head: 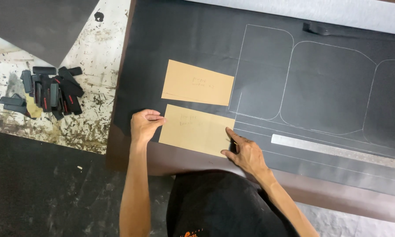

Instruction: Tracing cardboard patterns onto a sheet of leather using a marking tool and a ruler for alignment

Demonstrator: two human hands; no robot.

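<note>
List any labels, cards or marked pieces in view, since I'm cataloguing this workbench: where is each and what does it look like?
Near cardboard template: tan rectangle flat on the black sheet, faint pencil marks; left hand touches its left edge, right hand its right corner.
Far cardboard template: matching tan rectangle just beyond it, untouched.
Chalk outlines: white rounded rectangles drawn on the sheet, right.
No packages, signs or screens.
</note>
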